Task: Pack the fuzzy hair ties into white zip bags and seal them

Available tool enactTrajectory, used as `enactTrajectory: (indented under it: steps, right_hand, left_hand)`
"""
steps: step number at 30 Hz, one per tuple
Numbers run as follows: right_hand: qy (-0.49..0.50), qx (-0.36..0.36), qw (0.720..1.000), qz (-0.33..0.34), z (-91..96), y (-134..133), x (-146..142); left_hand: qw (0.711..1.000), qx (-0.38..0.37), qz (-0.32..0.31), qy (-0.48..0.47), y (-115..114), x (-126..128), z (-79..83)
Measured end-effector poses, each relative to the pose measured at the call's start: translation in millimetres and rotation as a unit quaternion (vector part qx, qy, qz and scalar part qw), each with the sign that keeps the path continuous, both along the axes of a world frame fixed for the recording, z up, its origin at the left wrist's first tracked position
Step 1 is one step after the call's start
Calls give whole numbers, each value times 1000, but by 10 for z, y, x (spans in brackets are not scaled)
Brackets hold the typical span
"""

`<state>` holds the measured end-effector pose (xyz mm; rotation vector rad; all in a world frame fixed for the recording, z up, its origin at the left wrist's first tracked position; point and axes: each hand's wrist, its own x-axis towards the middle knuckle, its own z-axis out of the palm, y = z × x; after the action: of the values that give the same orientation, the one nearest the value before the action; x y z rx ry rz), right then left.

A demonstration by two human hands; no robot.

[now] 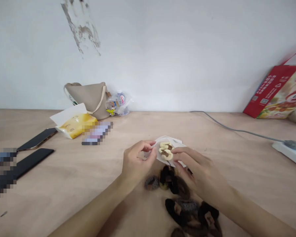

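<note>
Cream-coloured hair ties [166, 151] lie together on or in a small clear plastic bag [179, 144]; I cannot tell which. My left hand [138, 159] has its thumb and index finger curled at the bag's left edge. From the other side my right hand [199, 168] holds the bag's right part, its fingertips close beside the cream hair ties. Just below the bag is a group of dark hair ties [167, 177], with a grey speckled one [152, 182] at its left. More black and brown hair ties [192, 214] lie nearer to me, partly under my right forearm.
At the left are a yellow tissue pack [76, 126], several phones [37, 140], and a beige bag [87, 95] against the wall. A bottle in plastic wrapping [120, 100] stands beside it. To the right are a red box [273, 92], a grey cable [234, 129] and a power strip [289, 154].
</note>
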<state>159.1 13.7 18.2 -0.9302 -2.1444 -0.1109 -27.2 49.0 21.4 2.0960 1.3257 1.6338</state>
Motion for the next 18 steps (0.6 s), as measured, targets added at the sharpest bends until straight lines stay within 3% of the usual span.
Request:
enactTrajectory:
  steps: [7, 12, 14, 18]
  right_hand:
    - [-15, -29, 999, 10, -108, -12, 113]
    - [-30, -85, 996, 12, -88, -126, 104]
    - [-81, -92, 992, 10, -61, -177, 16]
    - [-223, -33, 974, -25, -55, -227, -270]
  left_hand:
    - [1000, 4, 4, 14, 10, -16, -7]
    - [1000, -7, 10, 8, 3, -14, -4]
    - [1000, -8, 10, 7, 1, -9, -12]
    - [1000, 5, 8, 3, 13, -8, -48]
